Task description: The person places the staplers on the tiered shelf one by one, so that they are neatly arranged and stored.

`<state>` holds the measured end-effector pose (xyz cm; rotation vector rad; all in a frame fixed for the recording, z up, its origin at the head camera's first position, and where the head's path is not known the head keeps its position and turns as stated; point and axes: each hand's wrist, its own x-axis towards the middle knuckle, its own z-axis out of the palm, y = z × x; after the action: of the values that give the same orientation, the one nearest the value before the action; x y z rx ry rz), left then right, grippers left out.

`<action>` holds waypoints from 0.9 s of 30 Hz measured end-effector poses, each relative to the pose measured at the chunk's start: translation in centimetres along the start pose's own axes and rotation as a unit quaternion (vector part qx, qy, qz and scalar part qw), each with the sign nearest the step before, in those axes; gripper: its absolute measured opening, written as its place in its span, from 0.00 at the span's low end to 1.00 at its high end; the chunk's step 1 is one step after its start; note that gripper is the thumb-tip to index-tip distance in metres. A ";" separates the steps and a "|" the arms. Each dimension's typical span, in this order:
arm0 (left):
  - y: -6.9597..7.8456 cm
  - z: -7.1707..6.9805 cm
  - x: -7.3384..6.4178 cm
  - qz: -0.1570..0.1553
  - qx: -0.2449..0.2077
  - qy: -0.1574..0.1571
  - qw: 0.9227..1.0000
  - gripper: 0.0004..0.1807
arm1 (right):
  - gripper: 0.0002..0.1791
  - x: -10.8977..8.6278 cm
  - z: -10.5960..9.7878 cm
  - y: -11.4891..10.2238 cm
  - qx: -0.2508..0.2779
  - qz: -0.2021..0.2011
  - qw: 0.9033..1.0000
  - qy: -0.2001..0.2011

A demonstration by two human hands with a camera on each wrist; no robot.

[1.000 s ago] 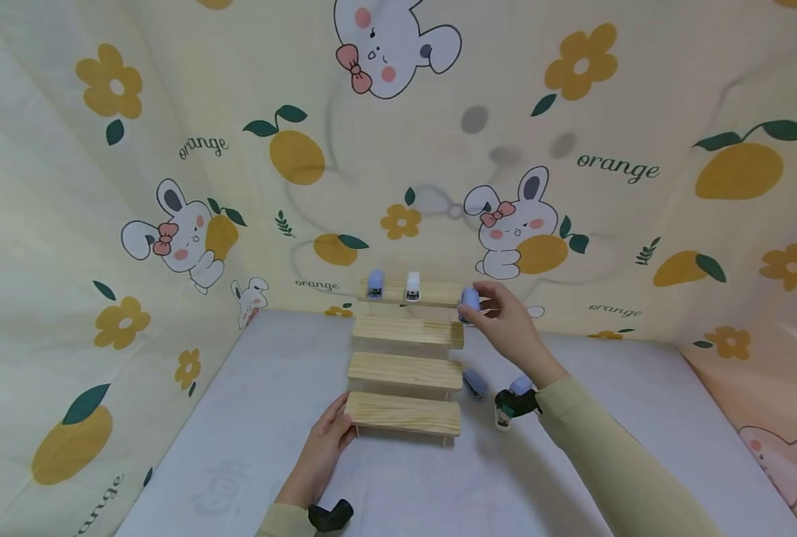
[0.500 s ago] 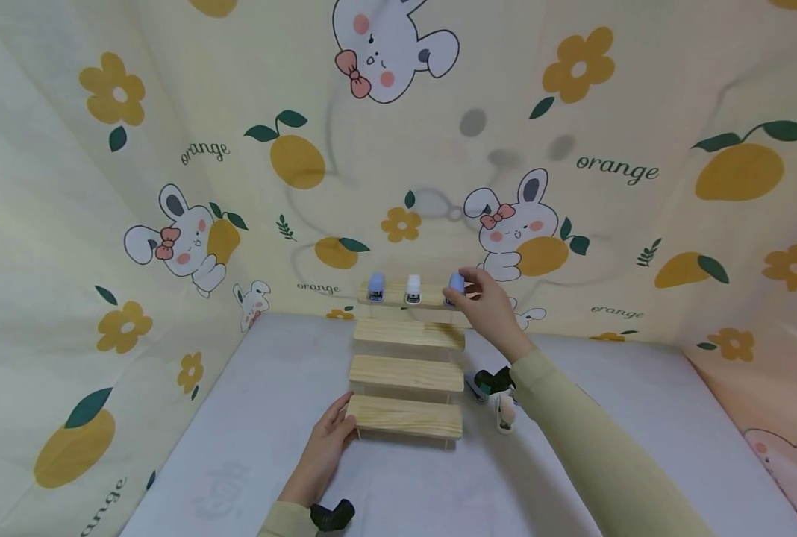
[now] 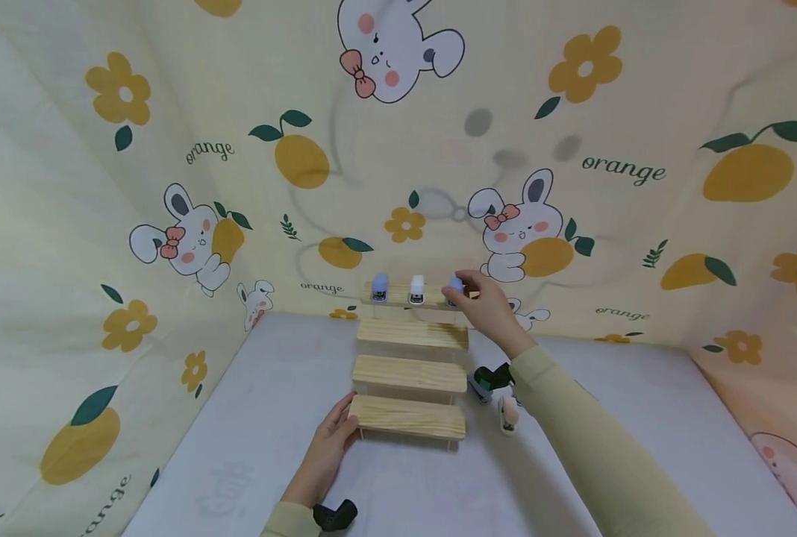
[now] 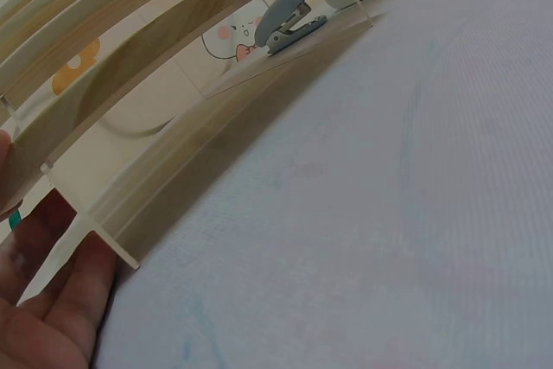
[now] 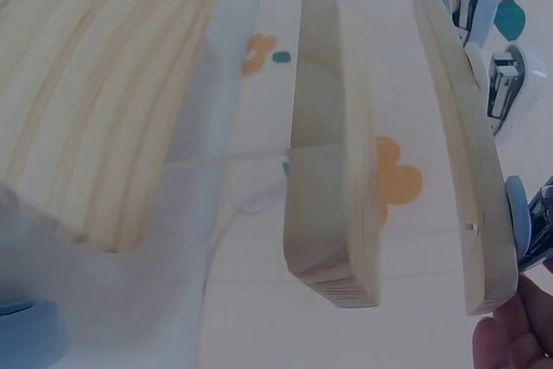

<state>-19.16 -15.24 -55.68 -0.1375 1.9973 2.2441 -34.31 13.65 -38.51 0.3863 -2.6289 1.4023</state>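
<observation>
A stepped wooden shelf [image 3: 408,373] with several pale boards on clear supports stands on the table. At the left end of its lowest board [image 3: 408,416], my left hand [image 3: 323,453] grips the edge; in the left wrist view its fingers [image 4: 82,291] lie beside the clear support. My right hand [image 3: 491,306] pinches a blue stapler [image 3: 453,289] at the right end of the top board. The right wrist view has that stapler [image 5: 518,213] with its base against the board. Another blue stapler [image 3: 380,288] and a white stapler [image 3: 416,289] stand farther left on the same board.
Right of the shelf, a blue stapler [image 3: 480,391] and a pink-and-white stapler [image 3: 508,415] rest on the white table [image 3: 237,418], partly covered by the right wrist's camera mount [image 3: 494,377]. A patterned cloth [image 3: 398,164] hangs behind and at both sides.
My right hand has brought the blue stapler left and onto the top board's right end, where it has stayed over the last half second. The left hand keeps its place.
</observation>
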 end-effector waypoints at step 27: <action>-0.1 -0.2 0.0 -0.003 0.008 -0.001 1.000 0.30 | 0.40 -9.0 -1.7 5.3 -0.027 0.012 0.999 -0.034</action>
<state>-19.19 -15.39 -55.82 -0.1376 2.0104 2.2236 -27.17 19.31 -43.91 0.4042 -2.7290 1.3439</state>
